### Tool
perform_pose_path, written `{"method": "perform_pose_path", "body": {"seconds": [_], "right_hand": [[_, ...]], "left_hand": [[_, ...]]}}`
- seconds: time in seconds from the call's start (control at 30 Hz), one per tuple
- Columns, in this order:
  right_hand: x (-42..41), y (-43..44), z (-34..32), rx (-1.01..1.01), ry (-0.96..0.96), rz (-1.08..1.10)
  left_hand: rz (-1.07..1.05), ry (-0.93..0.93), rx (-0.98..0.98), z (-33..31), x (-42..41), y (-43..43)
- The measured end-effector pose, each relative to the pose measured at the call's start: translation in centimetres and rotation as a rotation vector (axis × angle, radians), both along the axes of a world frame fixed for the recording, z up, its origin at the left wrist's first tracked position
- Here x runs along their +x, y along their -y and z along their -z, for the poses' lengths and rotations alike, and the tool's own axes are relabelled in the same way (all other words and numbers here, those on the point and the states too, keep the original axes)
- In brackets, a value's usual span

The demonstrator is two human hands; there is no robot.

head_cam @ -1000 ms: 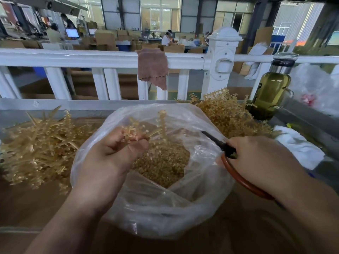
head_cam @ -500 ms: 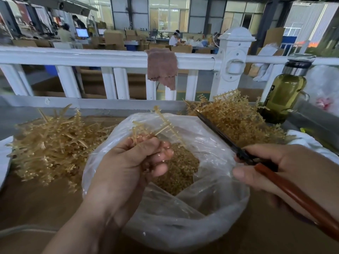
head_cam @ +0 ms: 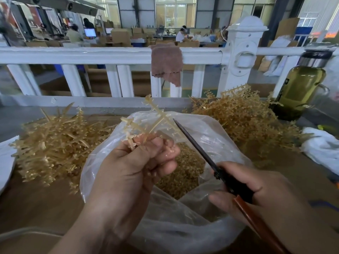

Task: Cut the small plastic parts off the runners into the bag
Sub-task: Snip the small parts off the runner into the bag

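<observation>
My left hand (head_cam: pixel 135 169) pinches a tan plastic runner (head_cam: pixel 146 121) with small parts on its branches, held up over the clear plastic bag (head_cam: pixel 183 226). Loose tan parts (head_cam: pixel 183 173) fill the bag's bottom. My right hand (head_cam: pixel 256 195) grips scissors (head_cam: pixel 200 149) with red-brown handles; the dark blades point up and left, their tip just right of the runner and apart from it. The blades look closed together.
A pile of tan runners (head_cam: pixel 51 143) lies left of the bag, another pile (head_cam: pixel 244 116) behind it on the right. A bottle of yellow-green liquid (head_cam: pixel 300 88) stands at far right, white bags (head_cam: pixel 322 149) below it. A white railing (head_cam: pixel 110 55) with a brown cloth (head_cam: pixel 167 63) runs behind.
My left hand has lifted the runner higher above the bag. The scissors' blades have come in toward the runner, with my right hand nearer the bag's middle.
</observation>
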State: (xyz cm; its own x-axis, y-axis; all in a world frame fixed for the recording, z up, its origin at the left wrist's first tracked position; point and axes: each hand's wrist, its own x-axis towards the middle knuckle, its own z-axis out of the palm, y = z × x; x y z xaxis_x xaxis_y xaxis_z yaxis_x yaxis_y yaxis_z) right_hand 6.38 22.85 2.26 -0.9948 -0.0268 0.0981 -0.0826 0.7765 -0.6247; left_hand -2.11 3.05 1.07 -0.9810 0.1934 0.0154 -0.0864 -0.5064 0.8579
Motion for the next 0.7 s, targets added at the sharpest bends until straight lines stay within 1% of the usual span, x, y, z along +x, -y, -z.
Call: {"method": "perform_pose_path", "body": {"seconds": [0.13, 0.57, 0.7], "right_hand": [[0.3, 0.2, 0.1, 0.002, -0.043, -0.019], [-0.2, -0.7, 1.0, 0.098, -0.025, -0.062], [-0.2, -0.8, 0.8, 0.084, -0.002, -0.087]], "left_hand": [[-0.019, 0.047, -0.033, 0.0, 0.2, -0.2], [-0.063, 0.011, 0.035, 0.1, -0.3, 0.5], [-0.08, -0.025, 0.019, 0.1, -0.2, 0.7]]}}
